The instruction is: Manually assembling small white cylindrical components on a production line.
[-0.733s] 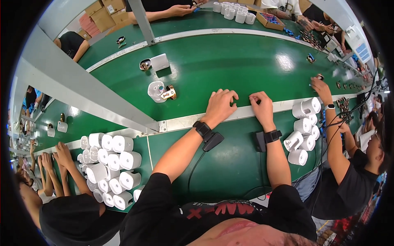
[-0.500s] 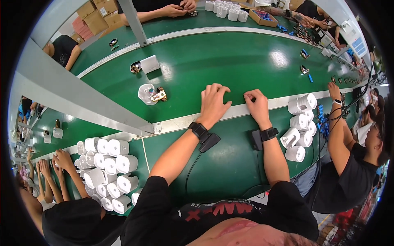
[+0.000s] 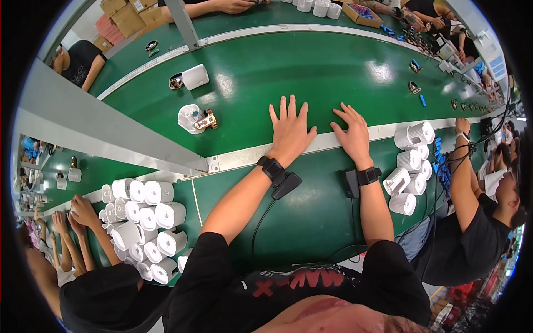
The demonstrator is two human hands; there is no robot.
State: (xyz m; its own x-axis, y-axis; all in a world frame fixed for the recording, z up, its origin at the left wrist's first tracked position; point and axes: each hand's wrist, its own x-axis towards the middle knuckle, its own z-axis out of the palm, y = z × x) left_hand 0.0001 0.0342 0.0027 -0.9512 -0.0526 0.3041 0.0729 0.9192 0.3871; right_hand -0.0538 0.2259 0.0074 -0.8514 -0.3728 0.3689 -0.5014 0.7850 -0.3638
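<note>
The person wears a black short-sleeved fabric T-shirt [image 3: 239, 299] with large red lettering [image 3: 322, 277] and small white marks across its chest. The wide sleeves leave the left hand [image 3: 291, 132] and the right hand [image 3: 355, 140] bare. A black left wristband [image 3: 270, 167] has a squarish block on top and a wedge-shaped black plastic module [image 3: 287, 186] on its right; a thin black cable [image 3: 260, 219] curves nearward from it. A matching black right wristband [image 3: 368, 176] carries an upright, boxy black module [image 3: 351, 183] on its left, its slim dark cable [image 3: 353, 222] trailing near.
</note>
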